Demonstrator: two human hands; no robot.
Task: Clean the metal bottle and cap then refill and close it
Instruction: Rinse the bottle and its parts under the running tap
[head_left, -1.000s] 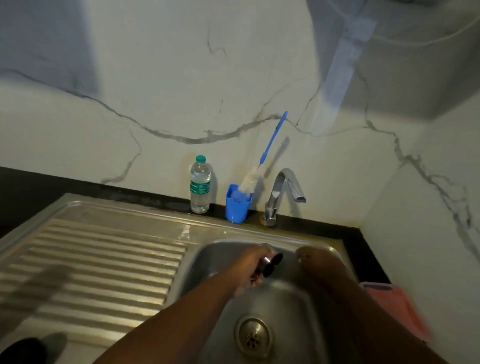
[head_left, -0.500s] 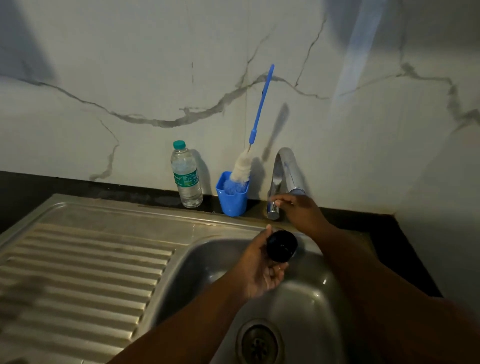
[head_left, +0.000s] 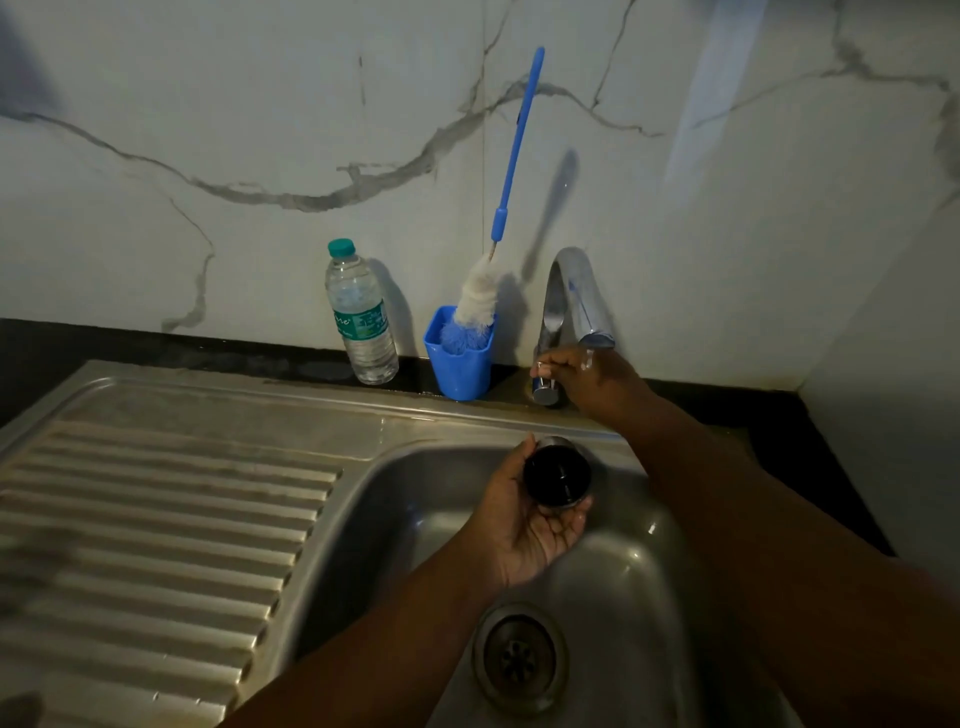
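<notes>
While it's dim over the basin, the layout reads okay:
cap: the black-and-metal cap (head_left: 557, 475) sits in the left hand, up over the sink bowl, just below the tap spout, dark face toward the camera.
left hand: left hand (head_left: 530, 519) is palm-up, fingers (head_left: 569, 519) curled under the cap and thumb along its left edge, so it's gripping it.
right hand: right hand (head_left: 587, 376) is at the base of the tap, fingertips pinching the little tap handle (head_left: 544, 385).
tap: chrome tap (head_left: 569, 291) arches over the bowl; can't tell if water is running.
sink: steel sink (head_left: 395, 499) with a drain (head_left: 519, 657) near the bottom and a ribbed draining board (head_left: 156, 519) on the left.
back ledge: blue cup (head_left: 460, 369) holding a blue-handled bottle brush (head_left: 511, 166), with a clear plastic water bottle (head_left: 361, 317) just beside it, left of the tap.
metal bottle: not visible.
</notes>
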